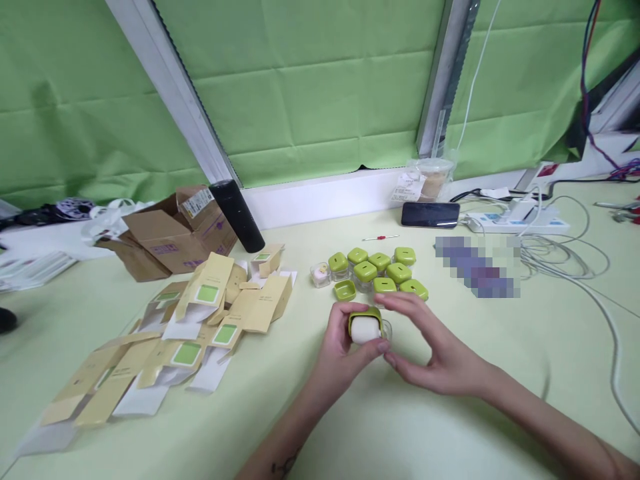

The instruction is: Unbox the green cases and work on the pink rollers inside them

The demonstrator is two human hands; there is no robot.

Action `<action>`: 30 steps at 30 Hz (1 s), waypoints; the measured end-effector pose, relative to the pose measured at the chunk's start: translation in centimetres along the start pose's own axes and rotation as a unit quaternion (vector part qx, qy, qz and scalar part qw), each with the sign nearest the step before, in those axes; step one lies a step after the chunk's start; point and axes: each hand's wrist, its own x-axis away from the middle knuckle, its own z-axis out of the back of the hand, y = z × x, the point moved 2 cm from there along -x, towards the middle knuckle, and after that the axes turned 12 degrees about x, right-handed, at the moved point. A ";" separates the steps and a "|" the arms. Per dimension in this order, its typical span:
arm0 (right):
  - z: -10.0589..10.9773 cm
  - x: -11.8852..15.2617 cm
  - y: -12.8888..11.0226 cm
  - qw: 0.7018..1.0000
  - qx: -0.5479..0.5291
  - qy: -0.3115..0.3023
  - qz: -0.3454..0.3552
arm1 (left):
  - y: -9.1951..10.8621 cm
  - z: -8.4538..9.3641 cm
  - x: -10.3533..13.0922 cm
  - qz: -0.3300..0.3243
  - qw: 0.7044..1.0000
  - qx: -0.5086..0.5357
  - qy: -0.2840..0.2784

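Your left hand (345,350) has a small jar (364,328) pinched between thumb and fingers, held just above the table (450,427) in front of you; it has a white body and a green lid edge on the upper side, tipped toward the camera. Your right hand (430,350) is cupped against the jar's right side with its fingers curled over the top, touching it. It probably grips the lid, but the contact is partly hidden, so I can't tell how firm that hold is. Just behind your hands is a cluster of green-lidded jars (380,270), packed close, with one loose green lid (345,289) and an open clear jar (320,273) at its left end. Flattened cartons (200,320) are spread out to your left, with cardboard boxes (170,233) and a black cylinder (237,215) behind them. A phone (430,214) and a power strip (520,219) with loose cables (565,257) sit to the right. Risks: the jar is tilted and held only by fingertips, so a slip could drop it or spill what's inside. The cluster is very near your knuckles, so a forward nudge could knock jars over. The loose lid could get swept aside.
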 end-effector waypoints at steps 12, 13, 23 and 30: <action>0.1 1.2 0.9 0.929 0.306 0.084 0.189 | 1.0 1.2 -0.2 -0.065 0.993 -0.079 0.057; 0.1 1.1 0.8 0.930 0.303 0.086 0.190 | 1.0 1.3 -0.3 -0.066 0.993 -0.075 0.062; -0.5 0.2 0.0 0.998 -0.003 0.039 -0.047 | 0.6 0.4 0.5 -0.037 0.997 -0.056 -0.044; -0.6 0.4 0.1 1.000 0.001 0.025 -0.004 | 0.7 0.2 0.7 -0.034 0.984 -0.158 -0.069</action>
